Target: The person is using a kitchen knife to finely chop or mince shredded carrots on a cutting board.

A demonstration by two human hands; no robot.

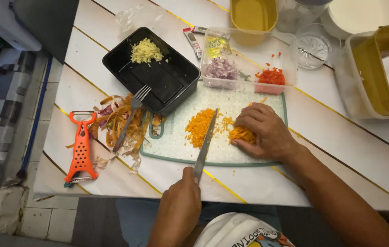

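Head view, looking down on a white table (341, 142) with thin yellow stripes.

Left hand (179, 201) is wrapped around the handle of a kitchen knife (205, 145); the blade runs up and away across a pale cutting board (176, 146), its tip in a pile of finely diced carrot (199, 127).

Right hand (265, 130) is cupped, fingers curled down, pressing on a small bunch of carrot strips (242, 135) on the board just right of the blade.

Behind the board: a clear plastic tub (290, 55) with chopped purple onion (220, 68) and chopped red bits (271, 76), possibly pepper. Left of it, a black tray (180, 87) with a mound of minced yellow stuff (146, 51), likely ginger. A fork (130, 116) leans from the tray's edge onto a heap of vegetable peelings (114, 121). An orange peeler (81, 148) lies at the table's left edge.
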